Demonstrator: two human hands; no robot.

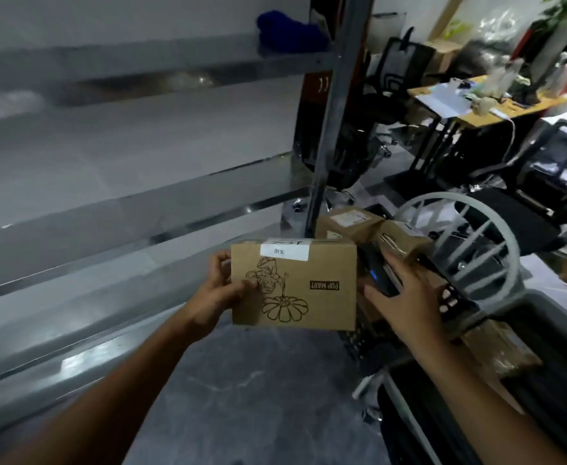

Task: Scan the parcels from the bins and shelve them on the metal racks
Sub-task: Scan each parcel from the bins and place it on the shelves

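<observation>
The left hand (221,290) is gripping the left edge of a Pop Mart cardboard parcel (309,297), thumb on the printed face and fingers curled behind it, holding it upright in the air in front of the metal rack (141,203). The right hand (406,297) is closing around a black handheld scanner (377,275), which is showing a blue light and sitting just beside the parcel's right edge. A white label (285,251) is wrapping over the parcel's top edge. Further brown parcels (349,224) are lying behind, near the rack's upright post (332,129).

Judged risks: the parcel is hanging from one edge in a single hand, so it may be pivoting or slipping if the grip loosens during the reach to a shelf. The scanner appears to be pointing past the parcel's side rather than at the label, so a scan may be failing or catching a neighbouring parcel's code. Whether this parcel is already scanned cannot be told.
</observation>
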